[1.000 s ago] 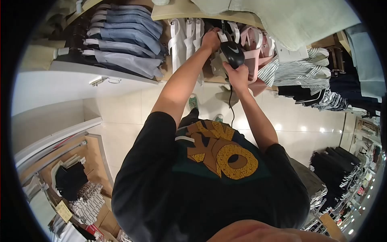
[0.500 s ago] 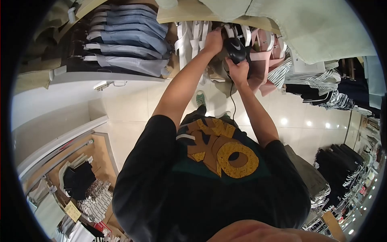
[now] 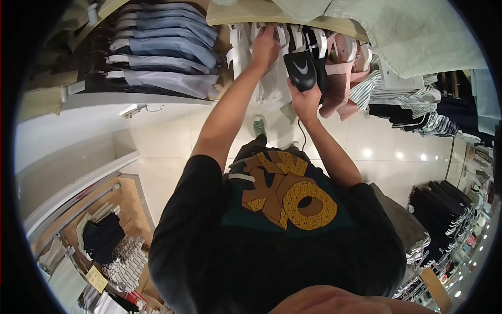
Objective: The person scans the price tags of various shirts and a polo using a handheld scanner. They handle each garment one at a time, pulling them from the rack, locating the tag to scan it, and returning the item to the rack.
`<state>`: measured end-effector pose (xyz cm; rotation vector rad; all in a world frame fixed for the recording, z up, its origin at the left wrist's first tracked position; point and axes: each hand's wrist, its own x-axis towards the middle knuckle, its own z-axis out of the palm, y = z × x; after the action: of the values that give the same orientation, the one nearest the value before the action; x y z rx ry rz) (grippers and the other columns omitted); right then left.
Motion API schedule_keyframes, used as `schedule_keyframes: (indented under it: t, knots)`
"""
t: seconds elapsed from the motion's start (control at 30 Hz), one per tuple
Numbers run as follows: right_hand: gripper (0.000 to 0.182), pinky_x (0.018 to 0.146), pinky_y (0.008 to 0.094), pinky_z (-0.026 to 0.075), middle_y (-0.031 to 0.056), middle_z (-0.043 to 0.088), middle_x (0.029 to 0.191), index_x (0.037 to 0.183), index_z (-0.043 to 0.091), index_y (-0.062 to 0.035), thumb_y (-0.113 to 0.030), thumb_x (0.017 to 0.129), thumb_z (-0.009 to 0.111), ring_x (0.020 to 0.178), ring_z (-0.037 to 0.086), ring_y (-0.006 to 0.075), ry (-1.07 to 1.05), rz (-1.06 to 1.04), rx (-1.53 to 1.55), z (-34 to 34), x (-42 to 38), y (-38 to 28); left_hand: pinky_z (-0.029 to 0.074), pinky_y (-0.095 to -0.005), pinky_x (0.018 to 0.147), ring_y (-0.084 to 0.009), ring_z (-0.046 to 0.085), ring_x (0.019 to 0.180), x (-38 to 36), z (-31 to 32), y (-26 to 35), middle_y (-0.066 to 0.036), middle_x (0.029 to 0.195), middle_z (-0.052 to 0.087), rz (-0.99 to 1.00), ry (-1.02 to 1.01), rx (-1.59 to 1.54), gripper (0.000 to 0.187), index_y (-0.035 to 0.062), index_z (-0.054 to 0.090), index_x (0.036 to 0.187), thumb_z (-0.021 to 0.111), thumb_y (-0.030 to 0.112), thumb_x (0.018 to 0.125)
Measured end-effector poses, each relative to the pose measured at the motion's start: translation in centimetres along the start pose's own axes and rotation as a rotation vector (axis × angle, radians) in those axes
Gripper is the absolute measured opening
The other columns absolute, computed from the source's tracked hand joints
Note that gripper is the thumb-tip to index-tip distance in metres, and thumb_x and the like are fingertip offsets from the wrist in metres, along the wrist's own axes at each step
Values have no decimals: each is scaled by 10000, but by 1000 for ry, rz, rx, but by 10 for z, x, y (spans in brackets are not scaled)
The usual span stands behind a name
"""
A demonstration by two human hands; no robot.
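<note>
My right hand [image 3: 306, 100] is wrapped round a black corded barcode scanner [image 3: 301, 77], whose wide head points toward the hanging clothes. My left hand [image 3: 265, 51] reaches up among the white garments [image 3: 241, 57] on the rail, just under the shelf edge. Its fingers are bent together near the hanger tops, and what they pinch is hidden. Between my hands hang more white garments, close beside the scanner. Right of the scanner are a black garment [image 3: 320, 65] and pink garments [image 3: 339, 78] on white hangers. The scanner's cable [image 3: 305, 133] runs down toward my waist.
A wooden shelf [image 3: 251, 13] with pale green cloth [image 3: 402, 39] overhangs the rail. Blue shirts [image 3: 167, 39] hang at the left, striped clothes [image 3: 397, 94] at the right. Lower racks with dark trousers [image 3: 439, 214] and a wooden cabinet [image 3: 137, 204] flank me.
My left hand has moved left along the rail to the white garments. The scanner has shifted a little left and down in my right hand, its head now turned more upward in view.
</note>
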<state>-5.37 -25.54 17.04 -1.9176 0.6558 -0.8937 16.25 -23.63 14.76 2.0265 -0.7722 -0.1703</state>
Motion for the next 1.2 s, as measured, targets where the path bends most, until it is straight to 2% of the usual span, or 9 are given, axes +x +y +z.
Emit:
schedule_keyframes:
  t: [0.2,0.37,0.43,0.47,0.5,0.57,0.83,1.03,1.2]
  knots:
    - [296,836,314,545,93,781,1019,1140,729,1,-108,883,825,912,718,160,-46,86,13,-25,-14,-18,493,-480,1090,-410,627,1243,62,24,-27,-237,1344,658,64,-335,602,461,38,634,1332,579,129,884]
    - [271,815,298,543,67,779,968,1114,740,9,-117,890,826,870,694,128,-8,130,58,-44,-28,-29,492,-479,1091,-409,621,1258,95,11,-73,-234,1379,637,454,-146,578,463,46,610,1390,587,231,966]
    - [264,824,296,542,70,780,976,1110,745,9,-116,891,825,886,696,127,-27,188,47,-52,-33,-31,502,-475,1072,-414,630,1233,90,-21,-35,-230,1377,637,379,-397,581,455,47,609,1385,630,257,982]
    - [257,833,294,540,73,781,983,1106,749,9,-115,893,824,902,697,126,-55,244,38,-56,-35,-31,522,-475,1030,-407,642,1205,116,21,-90,-204,1343,662,-32,-401,-97,427,75,617,1375,666,236,983]
    - [257,833,294,540,73,781,983,1106,749,9,-115,893,824,902,697,126,-53,245,38,-61,-37,-30,522,-475,1030,-407,642,1205,111,19,-89,-204,1343,662,-32,-403,-97,427,75,617,1375,666,236,983]
    - [255,855,291,535,85,781,995,1107,753,5,-112,892,824,932,700,120,-47,141,-35,-68,-39,-26,550,-475,983,-394,653,1189,92,7,-73,-187,1303,686,525,-240,482,404,90,629,1348,682,160,954]
    - [317,897,307,539,93,776,1056,1157,706,28,-101,893,824,979,708,135,-35,198,77,-126,-60,-58,540,-461,1043,-340,594,1315,-20,-9,-20,-106,1441,612,541,-80,250,359,143,633,1259,647,71,908]
    - [294,768,275,566,71,765,1054,1204,704,38,-46,931,773,840,695,111,-84,321,140,-192,-96,-59,471,-419,1151,-309,605,1260,-113,-28,51,-83,1223,670,731,-92,456,431,97,627,1218,731,16,808]
    - [305,723,288,600,105,763,1053,1196,698,70,0,910,779,826,707,132,-74,310,238,-262,-96,-103,540,-451,968,-293,654,1047,-151,-75,161,-81,1037,667,766,-90,659,315,93,640,1093,770,170,817]
